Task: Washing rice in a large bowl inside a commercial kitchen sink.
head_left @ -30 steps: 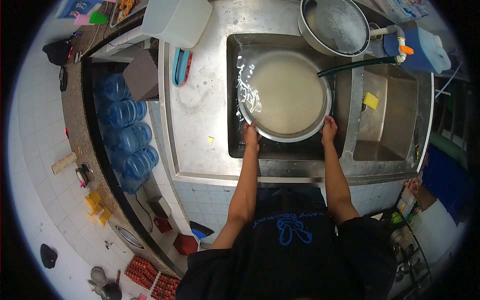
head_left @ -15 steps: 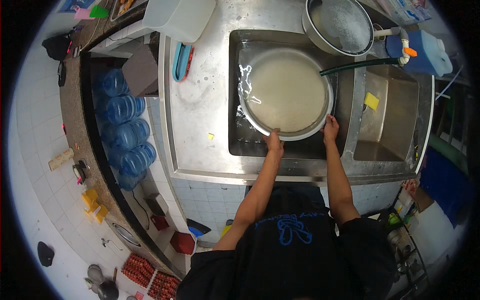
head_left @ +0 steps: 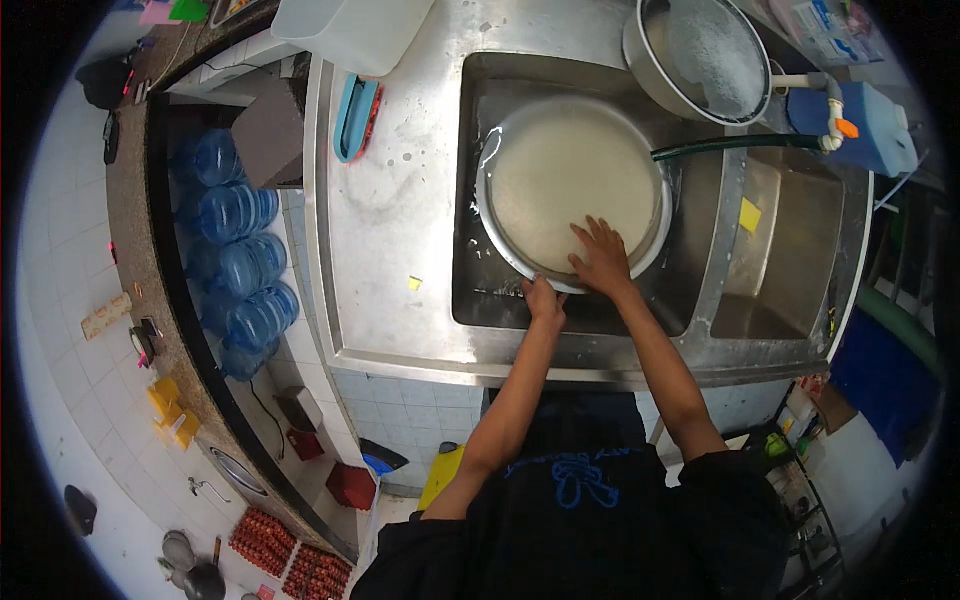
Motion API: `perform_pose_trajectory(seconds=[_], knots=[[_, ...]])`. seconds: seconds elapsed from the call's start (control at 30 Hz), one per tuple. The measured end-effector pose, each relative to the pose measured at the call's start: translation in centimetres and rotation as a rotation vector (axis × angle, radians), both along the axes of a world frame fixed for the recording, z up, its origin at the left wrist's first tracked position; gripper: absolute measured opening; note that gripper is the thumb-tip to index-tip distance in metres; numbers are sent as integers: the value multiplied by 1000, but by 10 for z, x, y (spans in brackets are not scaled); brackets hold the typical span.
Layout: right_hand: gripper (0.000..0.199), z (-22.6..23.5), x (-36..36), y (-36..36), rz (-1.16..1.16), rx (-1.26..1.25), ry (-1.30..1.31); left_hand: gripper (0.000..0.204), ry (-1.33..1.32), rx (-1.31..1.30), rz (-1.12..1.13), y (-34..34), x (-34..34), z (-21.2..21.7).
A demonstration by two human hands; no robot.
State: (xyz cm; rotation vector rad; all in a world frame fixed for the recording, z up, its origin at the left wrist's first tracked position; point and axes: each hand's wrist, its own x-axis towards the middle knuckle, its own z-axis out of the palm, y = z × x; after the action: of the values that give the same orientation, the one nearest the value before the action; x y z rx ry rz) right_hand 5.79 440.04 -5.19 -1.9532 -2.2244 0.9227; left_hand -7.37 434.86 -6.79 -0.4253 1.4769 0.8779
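A wide metal basin (head_left: 657, 243) stands in the large sink (head_left: 690, 290), filled with cloudy, pale water (head_left: 560, 165). A pale layer shows through the water; I cannot make out what it is. My left hand (head_left: 543, 302) is closed on the near rim, slightly left of the middle. Over the near right part of the basin is my right hand (head_left: 603, 258), fingers spread, at or just above the water. A dark green hose (head_left: 735, 143) ends over the basin's right rim.
A large pot (head_left: 665, 90) with whitish contents sits at the sink's back right corner. Beside it are an orange-handled tap (head_left: 847, 129) and a blue jug (head_left: 870, 130). A yellow sponge (head_left: 750, 215) lies in the smaller sink. Left are a blue brush (head_left: 353, 120) and a translucent tub (head_left: 350, 35).
My right hand has let go of the basin's right rim and moved left over the water, opening its fingers. My left hand stays on the near rim.
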Motion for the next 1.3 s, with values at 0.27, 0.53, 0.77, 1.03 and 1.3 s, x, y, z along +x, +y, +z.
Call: perform_pose_trajectory(seconds=[0.27, 0.53, 0.77, 1.03, 1.3], knots=[[96, -29, -28, 69, 43, -415, -276, 42, -95, 23, 53, 10, -1, 25], [76, -115, -20, 90, 2, -173, -146, 65, -42, 22, 72, 16, -3, 31], [63, -61, -42, 114, -169, -525, -34, 62, -6, 22, 122, 19, -11, 41], [39, -79, -7, 79, 224, 106, 364, 45, 36, 21, 178, 15, -7, 33], [30, -77, 35, 217, 149, -160, 294, 55, -2, 91, 178, 14, -5, 34]])
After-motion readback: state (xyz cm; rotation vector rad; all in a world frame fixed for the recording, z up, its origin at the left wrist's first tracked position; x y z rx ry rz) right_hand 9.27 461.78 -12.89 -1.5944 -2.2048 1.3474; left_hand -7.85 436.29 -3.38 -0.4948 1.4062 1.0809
